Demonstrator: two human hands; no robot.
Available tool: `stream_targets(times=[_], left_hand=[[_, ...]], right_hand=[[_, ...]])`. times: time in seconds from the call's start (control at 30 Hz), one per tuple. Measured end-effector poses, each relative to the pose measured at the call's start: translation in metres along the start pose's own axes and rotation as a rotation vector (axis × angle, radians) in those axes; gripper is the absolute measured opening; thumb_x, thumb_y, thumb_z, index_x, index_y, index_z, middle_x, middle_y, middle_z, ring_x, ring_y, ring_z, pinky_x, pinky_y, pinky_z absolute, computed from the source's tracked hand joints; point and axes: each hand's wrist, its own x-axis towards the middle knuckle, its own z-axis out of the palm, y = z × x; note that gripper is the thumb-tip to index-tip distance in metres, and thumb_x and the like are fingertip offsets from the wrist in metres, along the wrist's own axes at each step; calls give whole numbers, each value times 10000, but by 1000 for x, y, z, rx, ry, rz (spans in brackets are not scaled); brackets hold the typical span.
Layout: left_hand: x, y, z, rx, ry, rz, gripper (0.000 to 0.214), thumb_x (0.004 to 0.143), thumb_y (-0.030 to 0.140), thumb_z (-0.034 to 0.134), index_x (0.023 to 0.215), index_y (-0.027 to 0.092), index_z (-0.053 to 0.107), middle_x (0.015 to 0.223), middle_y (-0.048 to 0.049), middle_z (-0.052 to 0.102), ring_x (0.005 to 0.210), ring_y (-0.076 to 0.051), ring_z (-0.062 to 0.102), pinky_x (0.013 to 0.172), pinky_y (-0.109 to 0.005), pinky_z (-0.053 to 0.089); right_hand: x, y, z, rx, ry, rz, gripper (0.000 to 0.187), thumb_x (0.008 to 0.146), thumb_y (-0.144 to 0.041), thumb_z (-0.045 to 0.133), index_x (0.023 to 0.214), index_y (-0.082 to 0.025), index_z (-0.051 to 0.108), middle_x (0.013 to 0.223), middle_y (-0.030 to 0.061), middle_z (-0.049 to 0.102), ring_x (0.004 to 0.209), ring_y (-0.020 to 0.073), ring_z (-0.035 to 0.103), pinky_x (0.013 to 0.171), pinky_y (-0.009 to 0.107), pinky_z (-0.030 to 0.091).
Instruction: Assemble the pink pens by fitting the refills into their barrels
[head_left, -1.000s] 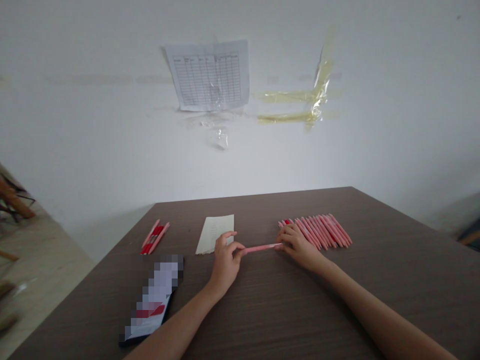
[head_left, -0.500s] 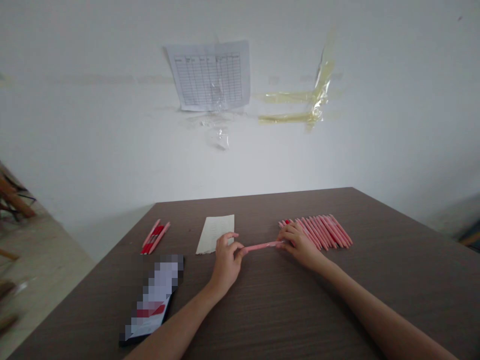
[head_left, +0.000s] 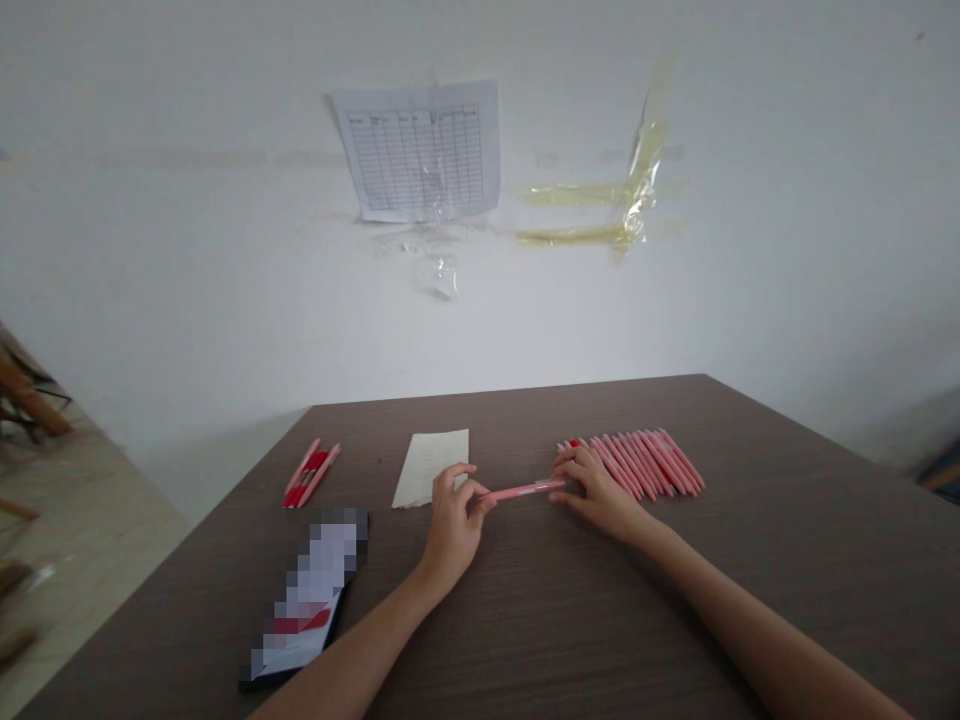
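Observation:
A slim pink pen (head_left: pixel 523 490) lies level between my two hands, just over the table. My left hand (head_left: pixel 452 525) pinches its left end between thumb and fingers. At the other end, the thumb and fingers of my right hand (head_left: pixel 596 490) close around the tip, partly hiding it. Just behind my right hand is a row of several similar pink pens (head_left: pixel 651 462), with a bit of red at its left side. A pale sheet of paper (head_left: pixel 431 465) is behind my left hand, which covers its lower right corner.
On the left of the brown table (head_left: pixel 525 620) are pink pens with red ones (head_left: pixel 311 475) between them. A dark-edged phone-like object (head_left: pixel 307 600), its face pixelated, lies left of my left forearm. A printed chart (head_left: pixel 420 155) and yellowish tape (head_left: pixel 577 237) cling to the wall.
My right hand has shifted very slightly left along the pen. The left hand and the other things look the same.

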Motion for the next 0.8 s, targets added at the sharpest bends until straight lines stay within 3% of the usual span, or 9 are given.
stream_targets(times=[0.33, 0.8], left_hand=[[0, 1, -1, 22, -35, 9, 116, 834, 235, 650, 721, 209, 659, 1163, -64, 572, 1152, -259, 513, 1007, -513, 430], [0, -4, 2, 43, -23, 18, 134, 863, 330, 621, 826, 236, 710, 1126, -70, 578, 1119, -257, 525, 987, -519, 432]], right_hand=[[0, 1, -2, -83, -15, -46, 104, 879, -301, 631, 849, -232, 704, 1074, 76, 556, 1108, 263, 478, 1003, 469, 391], [-1, 0, -1, -87, -28, -32, 138, 891, -338, 610, 921, -256, 717, 1112, 80, 549, 1171, 278, 457, 1035, 506, 377]])
